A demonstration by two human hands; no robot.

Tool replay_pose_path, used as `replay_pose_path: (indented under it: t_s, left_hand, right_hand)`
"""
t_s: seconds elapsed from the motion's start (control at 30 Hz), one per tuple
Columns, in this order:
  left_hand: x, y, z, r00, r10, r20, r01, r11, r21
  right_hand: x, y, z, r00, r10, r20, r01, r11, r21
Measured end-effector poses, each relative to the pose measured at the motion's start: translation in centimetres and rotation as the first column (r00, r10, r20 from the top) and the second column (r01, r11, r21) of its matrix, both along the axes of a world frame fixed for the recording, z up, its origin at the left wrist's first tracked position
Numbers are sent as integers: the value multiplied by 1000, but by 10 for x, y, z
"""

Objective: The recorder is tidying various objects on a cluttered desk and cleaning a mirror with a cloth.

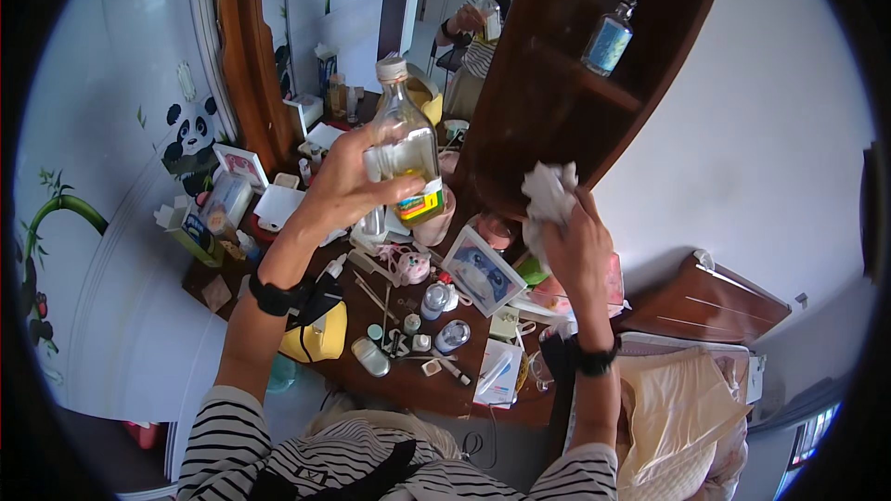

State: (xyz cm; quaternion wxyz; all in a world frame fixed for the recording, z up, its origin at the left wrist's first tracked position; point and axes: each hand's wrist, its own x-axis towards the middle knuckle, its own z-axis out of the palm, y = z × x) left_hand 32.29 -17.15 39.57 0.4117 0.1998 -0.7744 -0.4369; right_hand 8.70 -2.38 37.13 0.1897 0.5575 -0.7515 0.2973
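Observation:
My left hand [358, 181] grips a clear glass bottle [411, 153] with a white cap and a little yellow liquid, held above the dressing table. The bottle is tilted slightly, and its label bears writing. A crumpled white tissue or cloth [551, 198] is pinched in my right hand [579, 243], in front of the lower part of a dark wooden shelf unit [571, 132]. On an upper shelf of that unit stands a glass bottle with a blue label [610, 42]. The mirror [348, 35] behind reflects the held bottle.
Small jars, brushes and a comb [372, 264] crowd the dark wooden dressing table [418, 396]. A picture frame [484, 271] leans below my hands, near a pink cup [437, 219]. A yellow pouch [324, 335] lies at the left edge; a bed with cream bedding [675, 410] is at right.

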Motion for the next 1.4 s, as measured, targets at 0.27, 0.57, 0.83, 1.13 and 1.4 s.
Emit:
replay_pose_path:
  t_s: [0.27, 0.57, 0.83, 1.13, 1.4]
  left_hand:
    - [51, 6, -24, 995, 8, 99, -8, 1000, -6]
    - [155, 1, -60, 977, 128, 168, -149, 981, 122]
    - [205, -1, -77, 933, 244, 265, -284, 950, 126]
    - [169, -8, -70, 974, 134, 184, -182, 944, 276]
    - [162, -7, -77, 987, 149, 63, -162, 935, 317]
  right_hand:
    - [-44, -115, -54, 912, -309, -271, 409, 619, 671]
    - [-62, -128, -36, 964, -242, -115, 251, 668, 701]
    - [-22, -168, -55, 970, -245, -11, 200, 766, 611]
    - [-6, -123, -60, 985, 29, -170, 59, 869, 491]
    - [-25, -32, -48, 996, 47, -80, 8, 815, 579]
